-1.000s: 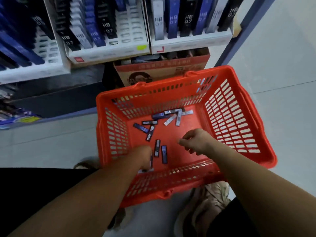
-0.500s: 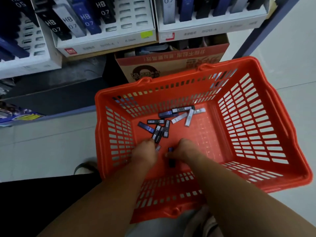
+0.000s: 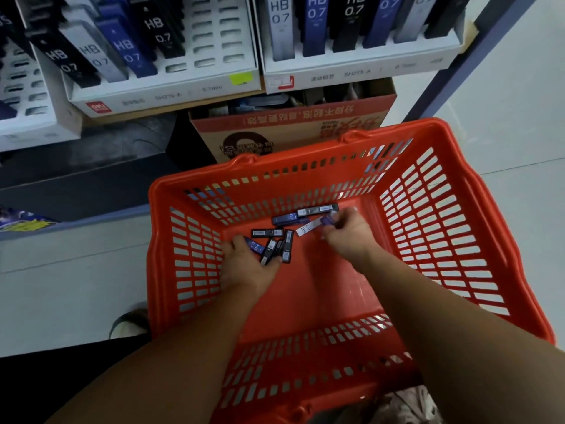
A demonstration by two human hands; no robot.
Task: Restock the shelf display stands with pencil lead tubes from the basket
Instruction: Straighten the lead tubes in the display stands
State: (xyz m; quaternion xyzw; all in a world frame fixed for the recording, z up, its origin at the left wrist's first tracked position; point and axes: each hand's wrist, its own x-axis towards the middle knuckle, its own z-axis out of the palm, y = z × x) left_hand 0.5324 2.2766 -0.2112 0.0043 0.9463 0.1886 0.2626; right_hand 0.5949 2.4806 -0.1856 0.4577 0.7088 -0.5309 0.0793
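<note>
An orange plastic basket (image 3: 443, 240) sits on the floor below the shelf. Several black, blue and white pencil lead tubes (image 3: 318, 210) lie on its bottom near the far wall. My left hand (image 3: 247, 264) is inside the basket and grips a bundle of dark tubes (image 3: 270, 247) in its curled fingers. My right hand (image 3: 345, 234) is further back and right, pinching a blue tube (image 3: 327, 220) beside a white tube (image 3: 307, 229). White display stands (image 3: 165, 90) on the shelf above hold upright HB 0.7 tubes, with open slots (image 3: 214, 35) in the left stand.
A cardboard box (image 3: 290, 127) with red print stands behind the basket under the shelf. A dark shelf post (image 3: 452, 65) slants at the upper right. Pale floor tiles surround the basket. My shoes (image 3: 128, 324) show at the bottom edge.
Both hands moved from the basket's near side toward the far wall. The left hand gathered several dark tubes, and the right hand carried a blue tube over to the back pile.
</note>
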